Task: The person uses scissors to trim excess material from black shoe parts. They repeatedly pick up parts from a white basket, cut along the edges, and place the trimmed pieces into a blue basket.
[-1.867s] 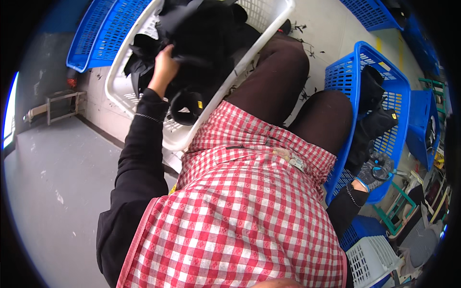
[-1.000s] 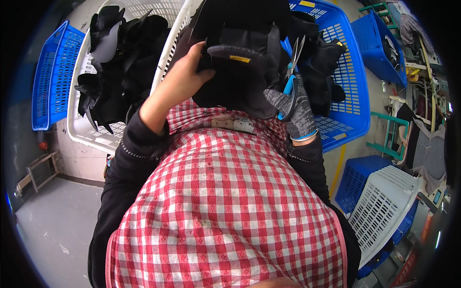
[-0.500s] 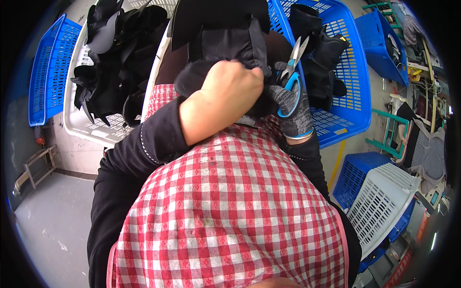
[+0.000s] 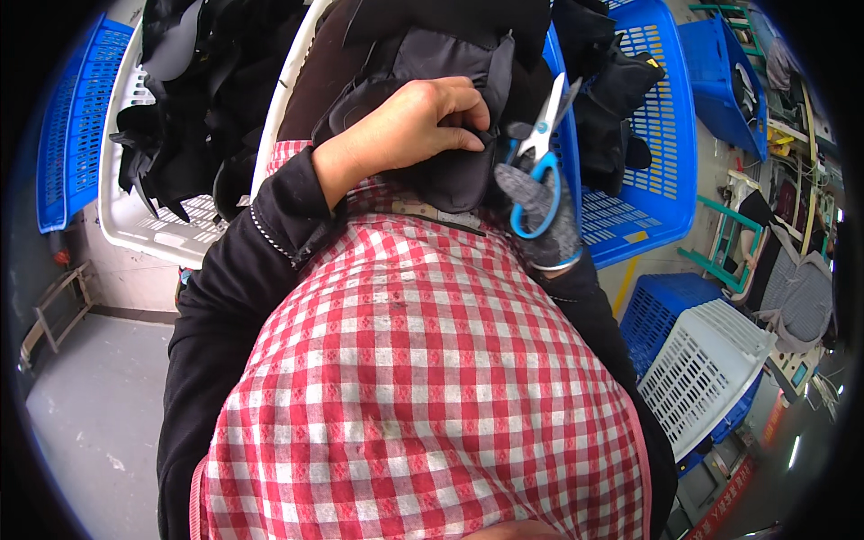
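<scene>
A black padded fabric piece (image 4: 454,180) with raised side panels lies over my lap. My bare left hand (image 4: 414,121) is closed on it, thumb and fingers pinched at its right edge. In my right hand (image 4: 549,216), which wears a grey knitted glove, is a pair of scissors (image 4: 543,135) with blue handles. The blades point up and away from me, slightly apart, just right of the fabric piece and not touching it. The far end of the fabric piece runs out of the top of the view.
A white plastic basket (image 4: 112,211) on the left and a blue basket (image 4: 677,162) on the right hold several black fabric pieces. My red checked apron (image 4: 423,378) covers my front. Farther right stand a stacked white crate (image 4: 702,373) and a green metal frame (image 4: 731,243).
My left hand has turned from a fist over the fabric to a pinch at its right edge. The fabric's near part now shows more. The scissors have shifted slightly down, more upright.
</scene>
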`<state>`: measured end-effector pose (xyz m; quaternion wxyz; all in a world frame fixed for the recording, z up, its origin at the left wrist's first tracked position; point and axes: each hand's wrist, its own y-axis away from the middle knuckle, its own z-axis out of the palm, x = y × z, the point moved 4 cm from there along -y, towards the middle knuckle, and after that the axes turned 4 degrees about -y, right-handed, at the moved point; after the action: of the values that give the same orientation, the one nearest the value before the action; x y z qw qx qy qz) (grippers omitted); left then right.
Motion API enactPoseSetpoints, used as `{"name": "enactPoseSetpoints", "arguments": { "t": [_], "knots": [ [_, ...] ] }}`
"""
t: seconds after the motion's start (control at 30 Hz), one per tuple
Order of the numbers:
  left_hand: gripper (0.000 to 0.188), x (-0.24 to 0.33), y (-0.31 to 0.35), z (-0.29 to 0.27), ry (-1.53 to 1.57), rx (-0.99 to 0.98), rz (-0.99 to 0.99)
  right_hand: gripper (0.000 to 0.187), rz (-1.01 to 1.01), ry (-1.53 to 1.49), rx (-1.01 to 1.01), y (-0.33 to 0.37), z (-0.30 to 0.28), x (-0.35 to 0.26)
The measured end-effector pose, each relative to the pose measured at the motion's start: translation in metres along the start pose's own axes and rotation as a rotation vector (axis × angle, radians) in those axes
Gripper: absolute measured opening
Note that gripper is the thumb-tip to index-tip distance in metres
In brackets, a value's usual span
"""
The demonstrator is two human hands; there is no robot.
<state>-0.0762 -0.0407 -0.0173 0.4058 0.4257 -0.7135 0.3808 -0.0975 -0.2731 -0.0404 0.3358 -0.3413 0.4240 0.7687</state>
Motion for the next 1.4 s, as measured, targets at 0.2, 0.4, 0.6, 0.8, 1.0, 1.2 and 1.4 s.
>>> {"name": "enactPoseSetpoints", "arguments": {
  "t": [0.2,0.4,0.6,0.8,1.0,1.2,1.4],
  "knots": [
    [0.016,0.007,0.002,0.0,-0.036,-0.022,0.039,0.041,-0.589,1.245,-0.22,0.012,0.018,-0.12],
    [0.014,0.012,-0.003,0.006,-0.06,-0.015,0.049,0.053,-0.485,2.103,-0.555,-0.004,0.04,-0.18],
    [0.013,0.012,-0.003,0.013,-0.111,0.026,0.049,0.045,-0.773,2.248,-0.877,-0.021,0.061,-0.193],
    [0.014,0.014,-0.004,0.019,-0.118,0.053,0.111,0.044,-0.648,2.379,-1.046,-0.038,0.068,-0.183],
    [0.013,0.012,-0.004,0.021,-0.073,0.05,0.101,0.043,-0.564,2.41,-1.066,-0.045,0.075,-0.177],
    [0.012,0.009,-0.006,0.022,-0.002,0.043,0.103,0.041,-0.497,2.439,-1.041,-0.045,0.077,-0.175],
    [0.012,0.005,-0.006,0.021,0.044,0.026,0.076,0.04,-0.418,2.454,-1.039,-0.046,0.074,-0.173]
  ]
}}
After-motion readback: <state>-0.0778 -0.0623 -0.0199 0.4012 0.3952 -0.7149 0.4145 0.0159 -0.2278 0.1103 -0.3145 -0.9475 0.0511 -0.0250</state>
